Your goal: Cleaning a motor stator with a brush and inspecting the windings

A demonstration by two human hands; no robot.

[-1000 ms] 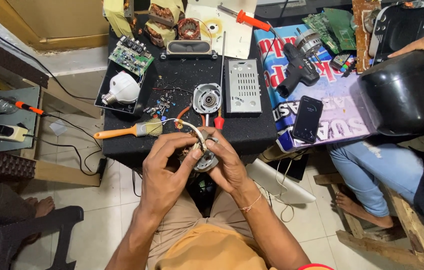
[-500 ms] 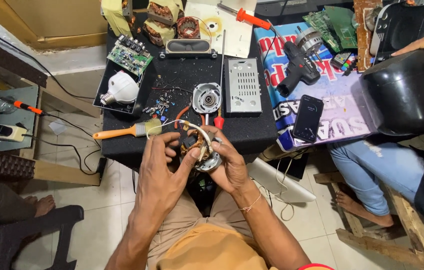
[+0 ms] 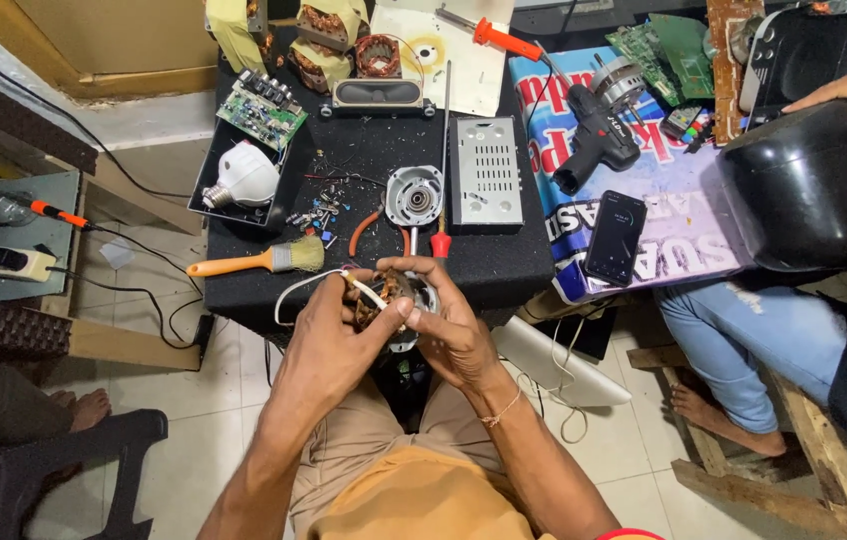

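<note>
- The small electric motor [image 3: 396, 298] is held above the lap, just in front of the near edge of the black work table [image 3: 504, 262], between both hands.
- The left hand [image 3: 329, 335] is closed around the motor's left side, its thumb pressed over the copper windings; a white lead [image 3: 296, 290] loops out beside it.
- The right hand [image 3: 454, 325] is curled round the right side, fingers [image 3: 422, 268] wrapped over the top; the metal housing is probably cupped in the palm, though this is hidden.
- The motor is judged dense and rigid for its bulk; its fine windings and thin leads are judged fragile, so the grip is best taken on the metal frame, not on the wire.
- Just beyond, on the table, a paintbrush with an orange handle [image 3: 249, 262] and a red-handled screwdriver [image 3: 440, 240] are seen, with a round motor end cap [image 3: 414, 195] and a grey perforated metal case [image 3: 485, 172] behind them.
- Farther off, a white bulb [image 3: 242, 177], a green circuit board [image 3: 262, 110] and a black drill [image 3: 596, 135] are laid.
</note>
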